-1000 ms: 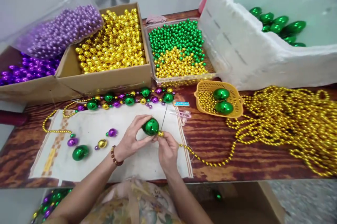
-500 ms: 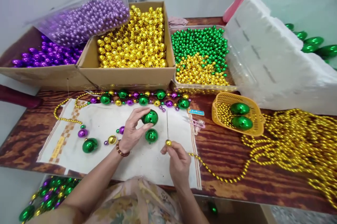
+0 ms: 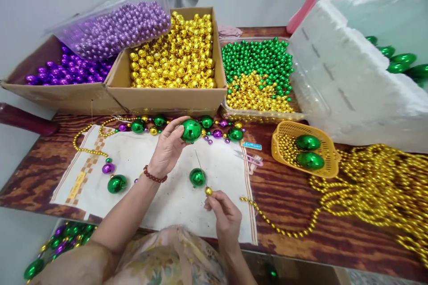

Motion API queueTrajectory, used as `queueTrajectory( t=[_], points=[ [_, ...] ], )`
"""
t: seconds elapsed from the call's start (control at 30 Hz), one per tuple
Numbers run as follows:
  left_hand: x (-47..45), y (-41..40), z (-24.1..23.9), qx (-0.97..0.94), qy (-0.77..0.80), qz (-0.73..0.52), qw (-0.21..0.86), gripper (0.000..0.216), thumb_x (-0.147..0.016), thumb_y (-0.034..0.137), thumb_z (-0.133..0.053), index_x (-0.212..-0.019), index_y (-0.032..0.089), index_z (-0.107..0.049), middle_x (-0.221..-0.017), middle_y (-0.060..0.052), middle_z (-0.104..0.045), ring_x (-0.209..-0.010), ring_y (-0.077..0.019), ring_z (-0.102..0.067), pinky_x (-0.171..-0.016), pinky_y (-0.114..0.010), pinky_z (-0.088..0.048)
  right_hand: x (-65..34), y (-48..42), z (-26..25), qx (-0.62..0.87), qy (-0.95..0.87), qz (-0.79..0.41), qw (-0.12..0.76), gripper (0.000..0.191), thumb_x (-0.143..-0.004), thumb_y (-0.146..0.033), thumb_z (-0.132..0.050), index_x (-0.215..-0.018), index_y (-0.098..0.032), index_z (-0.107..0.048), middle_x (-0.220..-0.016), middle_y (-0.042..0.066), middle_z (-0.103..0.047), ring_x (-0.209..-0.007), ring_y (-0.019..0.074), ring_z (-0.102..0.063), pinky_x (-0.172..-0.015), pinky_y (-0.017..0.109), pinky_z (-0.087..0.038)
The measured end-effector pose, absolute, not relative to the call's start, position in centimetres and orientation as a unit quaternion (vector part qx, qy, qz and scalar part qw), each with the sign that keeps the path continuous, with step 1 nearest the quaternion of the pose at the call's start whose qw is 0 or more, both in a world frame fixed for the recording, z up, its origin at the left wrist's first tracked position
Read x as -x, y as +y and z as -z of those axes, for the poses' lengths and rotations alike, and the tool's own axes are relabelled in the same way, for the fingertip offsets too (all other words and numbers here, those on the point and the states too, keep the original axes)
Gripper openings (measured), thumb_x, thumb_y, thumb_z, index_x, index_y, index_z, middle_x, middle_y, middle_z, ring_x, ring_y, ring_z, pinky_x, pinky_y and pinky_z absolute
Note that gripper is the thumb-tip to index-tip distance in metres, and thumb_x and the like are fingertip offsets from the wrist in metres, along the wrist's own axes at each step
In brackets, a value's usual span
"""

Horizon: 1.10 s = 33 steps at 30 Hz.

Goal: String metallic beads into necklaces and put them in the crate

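Observation:
My left hand (image 3: pixel 169 149) grips a large shiny green bead (image 3: pixel 191 130) between thumb and fingers, raised over the far part of the white cloth (image 3: pixel 170 204). My right hand (image 3: pixel 224 213) pinches a long thin needle (image 3: pixel 199 163) at its lower end, where a small gold bead (image 3: pixel 208 191) sits at the fingertips. The needle points up and slightly left, below the held bead and apart from it. Another green bead (image 3: pixel 197 177) lies on the cloth behind the needle. To the left, a purple bead (image 3: pixel 108 168) and a green bead (image 3: pixel 117 183) rest on the cloth; my left forearm hides other beads.
Cardboard boxes hold gold beads (image 3: pixel 174 62) and purple beads (image 3: pixel 73 68). Beside them stands a clear tub of green and gold beads (image 3: pixel 257 57). A yellow basket (image 3: pixel 334 160), pink-handled snips (image 3: pixel 252 159), gold bead strands (image 3: pixel 377 187) and a white foam box (image 3: pixel 351 111) are on the right.
My left hand has lifted the green bead up and away from me. The needle in my right hand has tilted left, and the gold bead has shifted slightly left and nearer me.

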<state>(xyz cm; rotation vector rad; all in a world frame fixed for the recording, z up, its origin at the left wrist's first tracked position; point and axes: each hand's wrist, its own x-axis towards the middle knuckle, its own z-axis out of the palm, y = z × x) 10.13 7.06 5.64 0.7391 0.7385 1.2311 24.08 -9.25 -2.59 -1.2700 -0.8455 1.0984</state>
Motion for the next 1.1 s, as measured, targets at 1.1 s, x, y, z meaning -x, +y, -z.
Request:
queueTrajectory(
  t=[1.1],
  points=[
    [-12.4, 1.6, -6.2, -0.513, 0.286, -0.550, 0.594, 0.039, -0.082, 0.031, -0.074, -0.120, 0.029, -0.069, -0.122, -0.007, -0.064, -0.113, -0.0222, -0.059, -0.098, -0.033, -0.050, -23.1, -8.0, 3.5, 0.512, -0.297, -0.461, 0.661, 0.016, -0.089, -0.030, -0.062, -0.080, -0.017, -0.068, -0.068, 0.002, -0.061, -0.063, 0.0150, -0.055, -0.059, 0.028, -0.043]
  ],
)
